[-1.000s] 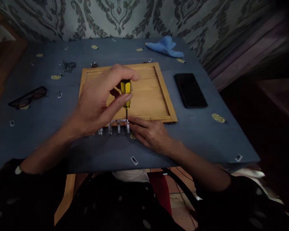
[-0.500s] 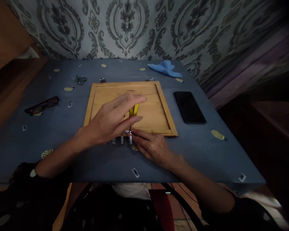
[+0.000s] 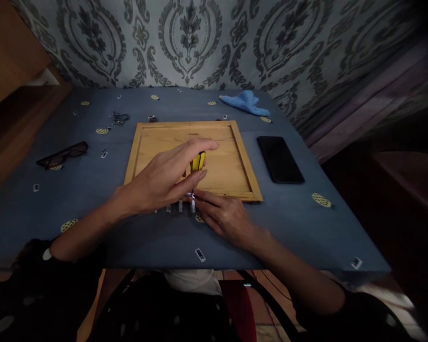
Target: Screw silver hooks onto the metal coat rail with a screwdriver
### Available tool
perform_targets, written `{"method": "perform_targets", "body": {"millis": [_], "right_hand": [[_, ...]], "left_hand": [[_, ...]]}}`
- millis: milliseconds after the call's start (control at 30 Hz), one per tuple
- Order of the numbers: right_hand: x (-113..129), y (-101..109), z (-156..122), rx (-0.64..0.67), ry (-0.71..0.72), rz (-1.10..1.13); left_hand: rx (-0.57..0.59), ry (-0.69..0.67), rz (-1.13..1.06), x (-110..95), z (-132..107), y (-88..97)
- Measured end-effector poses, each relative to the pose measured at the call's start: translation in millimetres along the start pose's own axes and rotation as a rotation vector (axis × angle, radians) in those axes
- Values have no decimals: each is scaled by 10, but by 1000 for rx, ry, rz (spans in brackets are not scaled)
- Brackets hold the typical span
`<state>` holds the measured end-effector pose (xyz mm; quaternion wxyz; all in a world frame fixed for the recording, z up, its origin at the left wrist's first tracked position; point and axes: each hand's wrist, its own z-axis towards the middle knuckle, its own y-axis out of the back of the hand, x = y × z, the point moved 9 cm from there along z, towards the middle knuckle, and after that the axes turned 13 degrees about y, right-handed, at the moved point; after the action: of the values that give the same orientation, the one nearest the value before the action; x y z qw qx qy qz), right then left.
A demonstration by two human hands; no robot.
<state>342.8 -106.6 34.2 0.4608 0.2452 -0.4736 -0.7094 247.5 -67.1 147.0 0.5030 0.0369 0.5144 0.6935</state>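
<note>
My left hand [image 3: 167,173] is closed around a yellow-and-black screwdriver [image 3: 199,162], whose handle shows between the fingers and thumb. Its shaft points down toward the near edge of a framed wooden panel [image 3: 185,125]. At that edge sits a metal piece with a row of hooks [image 3: 193,205], partly covered by my hands. My right hand [image 3: 228,216] lies low beside it, with its fingertips pressed against the metal piece and the panel's edge. The screwdriver's tip and any screw under it are too small to make out.
A black phone [image 3: 280,159] lies right of the panel, and a blue cloth [image 3: 246,102] behind it. Dark glasses [image 3: 62,155] and a small heap of metal bits [image 3: 120,118] are on the left. The patterned tablecloth [image 3: 288,237] ends close to my body.
The screwdriver's handle has turned in my left hand, and its yellow faces look different. My left thumb has shifted slightly left. My right hand stays in place.
</note>
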Motion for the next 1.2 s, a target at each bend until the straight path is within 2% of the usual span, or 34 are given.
{"method": "perform_targets", "body": {"millis": [167, 367, 533, 800, 1200], "right_hand": [[3, -3, -17, -17, 9, -26], [11, 10, 7, -19, 10, -22], [19, 25, 25, -20, 13, -22], [18, 22, 8, -33, 16, -28], [5, 2, 20, 8, -2, -39]], "left_hand": [[-44, -44, 66, -43, -12, 1], [49, -11, 57, -36, -1, -41], [77, -2, 49, -28, -8, -49], [27, 80, 20, 23, -1, 68], [62, 44, 29, -12, -20, -15]]}}
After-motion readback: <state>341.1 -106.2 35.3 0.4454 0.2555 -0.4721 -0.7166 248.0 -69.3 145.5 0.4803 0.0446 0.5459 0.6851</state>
